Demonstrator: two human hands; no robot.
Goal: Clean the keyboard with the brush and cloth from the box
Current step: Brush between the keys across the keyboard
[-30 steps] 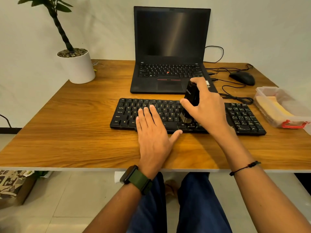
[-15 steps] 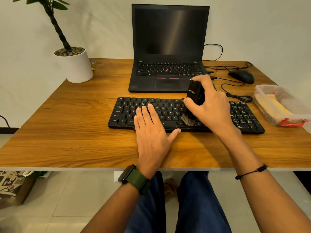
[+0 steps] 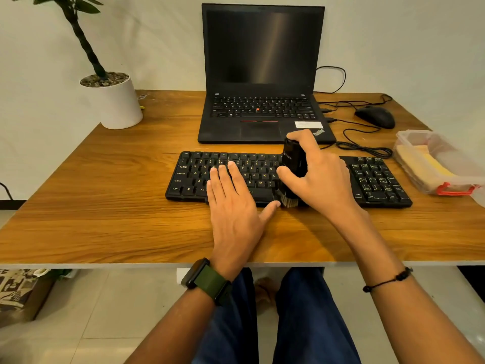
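Black keyboard (image 3: 372,179) lies under both hands: left hand (image 3: 233,206) rests flat, right hand (image 3: 320,174) grips the brush (image 3: 292,164) upright, bristles on its front edge.

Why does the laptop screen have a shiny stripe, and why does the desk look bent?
Head view: the laptop screen is dark and catches room light as a slanted pale streak; the wide-angle lens bows the desk edges; soft shadows fall beside both hands, left and right.

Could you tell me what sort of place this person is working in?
Probably a home or small-office desk. A wooden table against a plain wall holds an open laptop, an external keyboard and a wired mouse, with a potted plant at the corner.
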